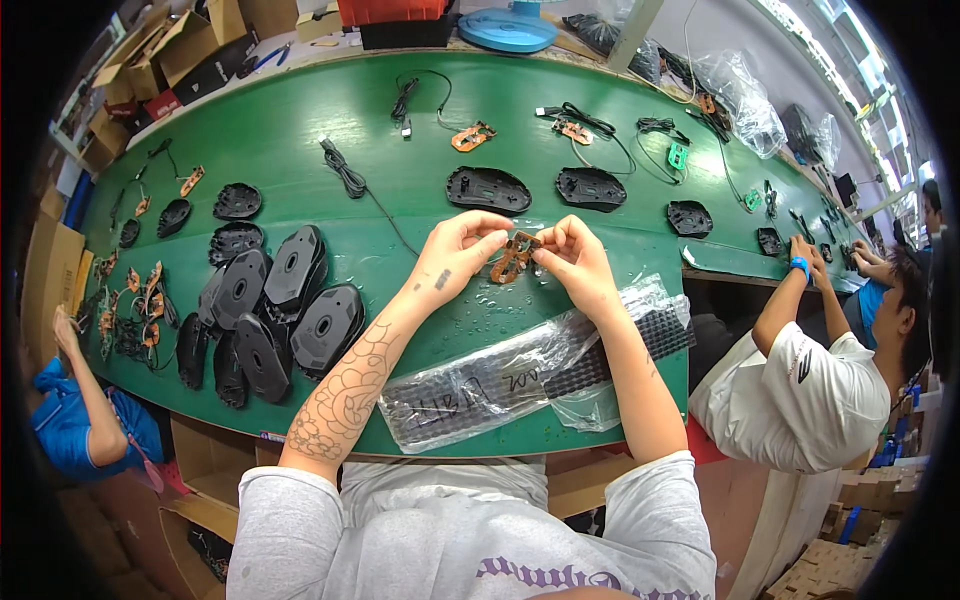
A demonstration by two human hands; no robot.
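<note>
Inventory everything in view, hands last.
circuit board: one, orange-brown, between hands
loose boards: many, orange/green, table
cables: several, black, table
shells: many, black, table
textured sheet: one, black, near edge
plastic: several, clear, near edge, upper right
table: one, green, centre
crate: one, red, far edge
round object: one, blue, far edge
boxes: many, brown, both sides
co-workers: several, blue/white shirts, sides
left hand: one, bare, board's left
right hand: one, bare, board's right
</note>
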